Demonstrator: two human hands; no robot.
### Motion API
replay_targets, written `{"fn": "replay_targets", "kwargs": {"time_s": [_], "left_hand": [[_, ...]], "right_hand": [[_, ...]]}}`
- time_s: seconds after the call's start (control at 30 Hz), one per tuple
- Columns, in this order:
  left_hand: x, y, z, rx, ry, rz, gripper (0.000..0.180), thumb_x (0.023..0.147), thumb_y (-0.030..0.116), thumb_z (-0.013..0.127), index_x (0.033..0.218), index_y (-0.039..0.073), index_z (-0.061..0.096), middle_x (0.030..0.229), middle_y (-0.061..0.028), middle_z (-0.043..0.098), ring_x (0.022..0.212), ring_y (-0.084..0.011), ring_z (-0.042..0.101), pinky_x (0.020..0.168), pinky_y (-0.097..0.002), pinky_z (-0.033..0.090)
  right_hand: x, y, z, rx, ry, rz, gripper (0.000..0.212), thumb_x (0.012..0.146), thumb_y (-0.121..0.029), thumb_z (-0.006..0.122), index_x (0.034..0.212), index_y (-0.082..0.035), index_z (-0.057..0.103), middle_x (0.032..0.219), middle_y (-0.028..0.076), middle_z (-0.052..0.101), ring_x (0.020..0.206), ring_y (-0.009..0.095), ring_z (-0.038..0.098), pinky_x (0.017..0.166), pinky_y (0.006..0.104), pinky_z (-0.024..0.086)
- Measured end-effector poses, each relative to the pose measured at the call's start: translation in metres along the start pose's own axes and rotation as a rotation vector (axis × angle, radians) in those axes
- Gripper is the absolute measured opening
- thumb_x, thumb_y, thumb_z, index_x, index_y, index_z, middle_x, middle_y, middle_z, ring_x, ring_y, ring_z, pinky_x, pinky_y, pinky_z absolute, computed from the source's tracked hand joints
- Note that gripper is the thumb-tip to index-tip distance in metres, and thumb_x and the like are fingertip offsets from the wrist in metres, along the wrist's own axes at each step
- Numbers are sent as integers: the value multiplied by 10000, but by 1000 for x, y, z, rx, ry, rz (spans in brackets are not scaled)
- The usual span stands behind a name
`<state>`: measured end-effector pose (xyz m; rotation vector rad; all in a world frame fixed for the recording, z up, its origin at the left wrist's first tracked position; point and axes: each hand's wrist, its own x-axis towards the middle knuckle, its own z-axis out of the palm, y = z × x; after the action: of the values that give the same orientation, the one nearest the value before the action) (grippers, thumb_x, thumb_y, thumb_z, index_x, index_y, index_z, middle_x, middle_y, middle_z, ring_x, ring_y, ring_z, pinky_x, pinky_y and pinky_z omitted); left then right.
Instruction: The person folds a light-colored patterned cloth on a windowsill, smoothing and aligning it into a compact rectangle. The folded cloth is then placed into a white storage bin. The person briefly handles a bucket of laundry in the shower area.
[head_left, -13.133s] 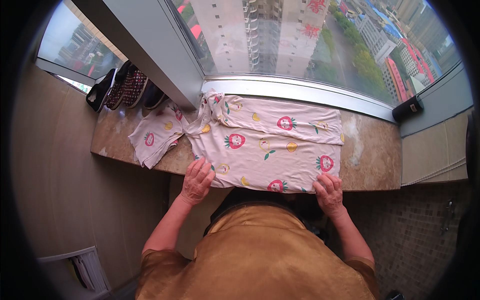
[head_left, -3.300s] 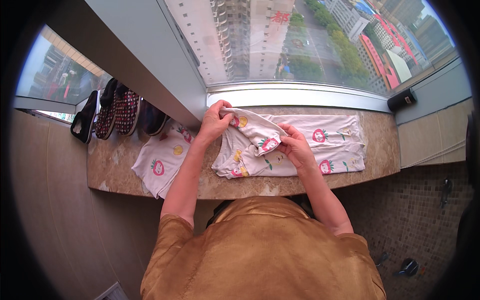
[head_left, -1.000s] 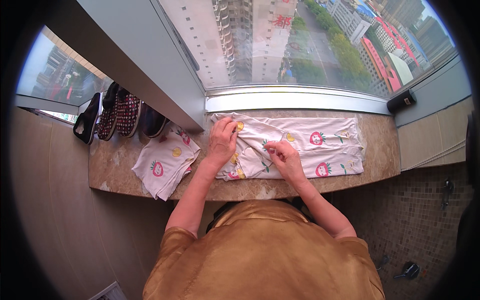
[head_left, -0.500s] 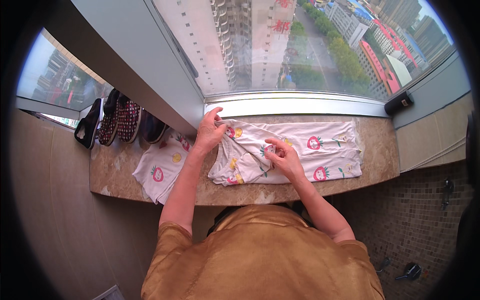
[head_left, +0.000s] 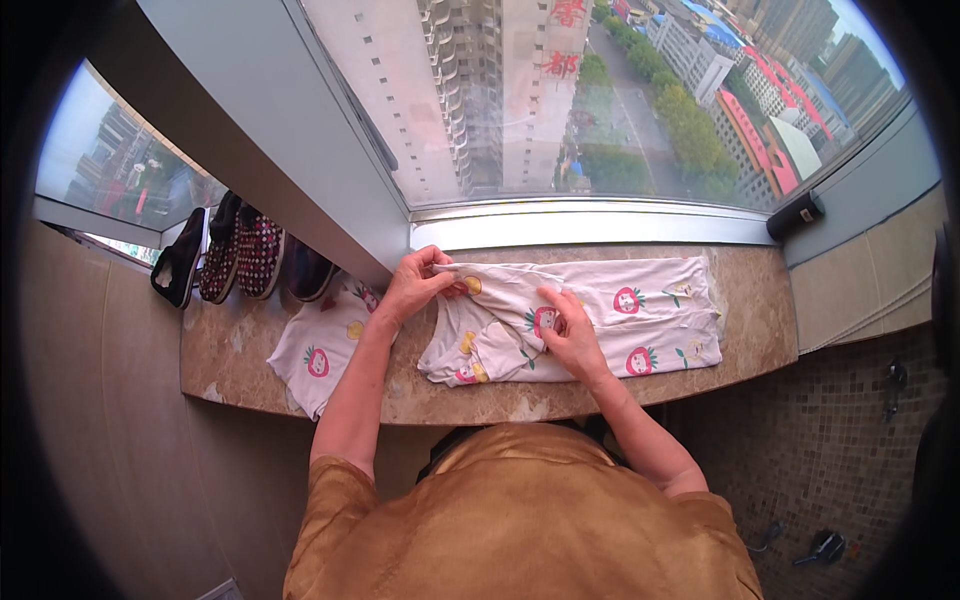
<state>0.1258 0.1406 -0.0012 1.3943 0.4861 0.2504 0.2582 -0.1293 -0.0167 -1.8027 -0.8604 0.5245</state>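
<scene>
Farthest left I make out a plain black shoe [head_left: 177,262] leaning by the glass, then a pair of dark shoes covered in pale dots [head_left: 259,256], then a dark, glossy-looking shoe [head_left: 308,270] partly behind the broad grey metal window post [head_left: 300,150]. Just below them, a small pale pink folded cloth with strawberry prints [head_left: 315,350] lies on the brown marbled stone ledge [head_left: 500,405], its lower corner reaching the front edge.

Next I see the left hand [head_left: 408,288] at the upper left corner of a larger pale pink cloth garment printed with red strawberries and yellow fruit [head_left: 625,335]. The fingertips lie along its upper edge and the thumb a little lower, slightly parted; I cannot tell whether they pinch the cloth. The garment stretches lengthwise along the ledge, its left part folded and rumpled.

Right of that, the right hand [head_left: 572,338] rests over the garment's middle, thumb and forefinger well spread around a strawberry print, gripping nothing that I can see. Behind runs the bright white window sill [head_left: 600,226]; at its right end I find a black cylinder [head_left: 797,217].
</scene>
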Motion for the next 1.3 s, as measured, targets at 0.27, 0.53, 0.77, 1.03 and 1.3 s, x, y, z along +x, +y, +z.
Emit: {"fn": "replay_targets", "kwargs": {"time_s": [0.27, 0.53, 0.77, 1.03, 1.3], "left_hand": [[14, -17, 0, 654, 304, 92, 160, 798, -31, 633, 900, 44, 536, 800, -65, 599, 757, -201, 636, 663, -334, 496], [2, 15, 31, 1172, 381, 202, 239, 789, -22, 569, 1015, 53, 547, 1027, -162, 579, 972, -391, 579, 835, -478, 474], [46, 10, 58, 1079, 77, 340, 291, 799, 163, 729, 1060, 72, 638, 988, -114, 671, 980, -311, 628, 885, -425, 434], [66, -2, 66, 1011, -106, -11, 250, 689, 253, 798, 790, 61, 673, 749, -87, 685, 766, -256, 650, 768, -373, 471], [66, -7, 70, 1026, 179, -72, 230, 664, 226, 758, 830, 87, 680, 903, -105, 677, 891, -284, 636, 857, -405, 472]], "right_hand": [[-2, 8, 6, -75, 58, 63, 674, 781, 34, 649, 1434, -42, 498, 1305, 146, 497, 728, 164, 587, 769, 302, 531], [8, -11, -24, -311, 76, 11, 401, 816, -100, 730, 1204, -51, 642, 1245, 138, 569, 761, 234, 661, 763, 359, 544], [61, 6, -47, -411, 107, -239, 330, 836, -88, 720, 1148, -70, 613, 1183, 124, 589, 938, 369, 661, 776, 481, 547], [82, 23, -51, -570, 10, -146, 141, 836, -59, 688, 945, -72, 599, 1027, 119, 604, 875, 376, 652, 727, 477, 532], [87, 34, -50, -460, 143, -105, 168, 840, -81, 701, 973, -72, 599, 1075, 115, 635, 866, 380, 653, 743, 482, 521]]}}
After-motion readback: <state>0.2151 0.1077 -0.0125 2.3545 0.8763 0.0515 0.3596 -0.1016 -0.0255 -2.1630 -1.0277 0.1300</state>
